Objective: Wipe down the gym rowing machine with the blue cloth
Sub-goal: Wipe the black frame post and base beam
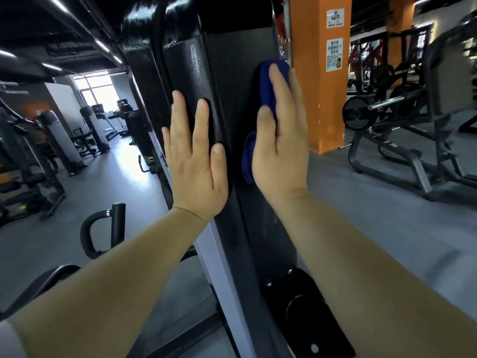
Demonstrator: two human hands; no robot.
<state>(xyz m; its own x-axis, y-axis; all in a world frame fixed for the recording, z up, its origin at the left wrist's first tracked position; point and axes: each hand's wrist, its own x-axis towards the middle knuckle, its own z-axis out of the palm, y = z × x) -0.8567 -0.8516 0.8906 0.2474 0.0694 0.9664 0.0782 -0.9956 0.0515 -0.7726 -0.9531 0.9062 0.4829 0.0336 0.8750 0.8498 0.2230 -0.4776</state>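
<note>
The right grip (280,151) covers most of the cloth (267,81). The black column (232,73) runs off the top edge. The notice (334,55) has small print too blurred to read.

blue cloth (271,83), black machine panel (240,99), orange pillar (320,99)

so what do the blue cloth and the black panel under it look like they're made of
Blue cloth: soft, thick fabric, perhaps microfibre or terry; matte, fuzzy, bunching in folds under the right hand. Black panel: probably painted or powder-coated metal, possibly hard plastic; flat, rigid, with an even matte dark finish.
</note>
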